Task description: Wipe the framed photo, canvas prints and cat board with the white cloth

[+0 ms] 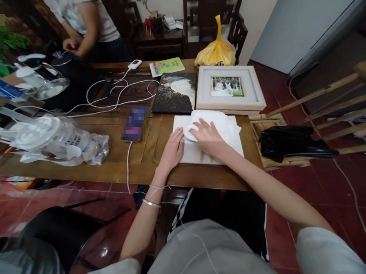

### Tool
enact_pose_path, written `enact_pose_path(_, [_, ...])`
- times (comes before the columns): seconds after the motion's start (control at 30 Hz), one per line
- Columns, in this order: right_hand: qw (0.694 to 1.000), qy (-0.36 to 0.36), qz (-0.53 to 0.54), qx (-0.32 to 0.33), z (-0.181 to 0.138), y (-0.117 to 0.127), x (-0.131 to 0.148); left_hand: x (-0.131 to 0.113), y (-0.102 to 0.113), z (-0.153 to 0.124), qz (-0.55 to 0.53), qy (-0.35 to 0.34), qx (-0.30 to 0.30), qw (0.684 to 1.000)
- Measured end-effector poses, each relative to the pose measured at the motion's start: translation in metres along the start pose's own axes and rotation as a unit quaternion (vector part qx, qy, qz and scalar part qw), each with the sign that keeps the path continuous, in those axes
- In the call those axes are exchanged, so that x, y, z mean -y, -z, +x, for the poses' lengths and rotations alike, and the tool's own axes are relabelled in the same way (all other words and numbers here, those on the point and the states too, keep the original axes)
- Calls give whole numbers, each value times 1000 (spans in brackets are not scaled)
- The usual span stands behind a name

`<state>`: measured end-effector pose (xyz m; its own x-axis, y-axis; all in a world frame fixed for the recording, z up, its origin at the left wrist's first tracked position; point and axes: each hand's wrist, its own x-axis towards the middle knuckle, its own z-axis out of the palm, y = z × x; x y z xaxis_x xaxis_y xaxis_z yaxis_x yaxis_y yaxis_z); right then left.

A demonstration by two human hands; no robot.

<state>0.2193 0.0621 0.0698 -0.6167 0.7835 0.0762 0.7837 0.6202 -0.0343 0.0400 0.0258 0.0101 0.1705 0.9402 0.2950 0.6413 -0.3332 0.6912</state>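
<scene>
On the far left of the wooden table (pixel 114 166) lies a clear plastic bag of white fan parts (pixel 50 140), on its side and well apart from the work; just right of it a phone (pixel 136 123) lies flat with a white charging cable (pixel 128 162) running off the near edge, apparently parked where the lead reaches; a second person (pixel 84 21) sits at the far left corner, hands near a black fan base, not engaged with the items in front.

The left hand (pixel 172 149) rests palm down on the left edge of the flat white panel (pixel 231 147), fingers released and spread flat, gripping nothing; judged to be pinning the panel so that it does not slide; wrist straight, forearm rising steeply from the lap, bangle and string at the wrist.

The right hand (pixel 208 137) lies on the panel's middle, fingers curled over and pressing a bunched white cloth (pixel 216 120) against the surface; the cloth is on the panel, touching it, near its far edge; the arm reaches in long from the lower right, elbow low, wrist bent slightly inward.

Beyond the panel a dark photo print (pixel 174 93) and a framed photograph (pixel 230 88) lie flat, side by side, the frame just beside the cloth; a yellow plastic bag (pixel 216 51) stands behind; a black bag (pixel 288 142) sits on a bamboo rack at right.
</scene>
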Motion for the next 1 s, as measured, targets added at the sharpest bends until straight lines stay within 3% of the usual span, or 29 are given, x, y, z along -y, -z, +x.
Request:
enact_pose_path(0.1, [999,36,-10,-21,7,-4,20,1,5,4,-98,38,-47,993])
enact_pose_path(0.2, [987,158,2,0,-12,0,40,3,7,6,-182,70,-91,977])
enact_pose_path(0.3, [963,264,31,40,-42,12,49,4,6,4,-173,77,-106,976])
enact_pose_path(0.37, [955,286,51,63,-59,21,45,4,3,0,-123,59,-91,986])
enact_pose_path(0.5, [972,210,33,95,-65,35,21,2,-1,-5,-7,-7,-11,1000])
enact_pose_path(0.67, [993,58,34,94,-14,44,-15,1,0,-3,33,-26,7,999])
enact_pose_path(0.87, [991,87,85,63,69,49,-6,3,1,-2,52,-28,2,998])
enact_pose_path(1.0, [989,58,93,103,86,55,-7,6,0,-3,44,-33,-1,998])
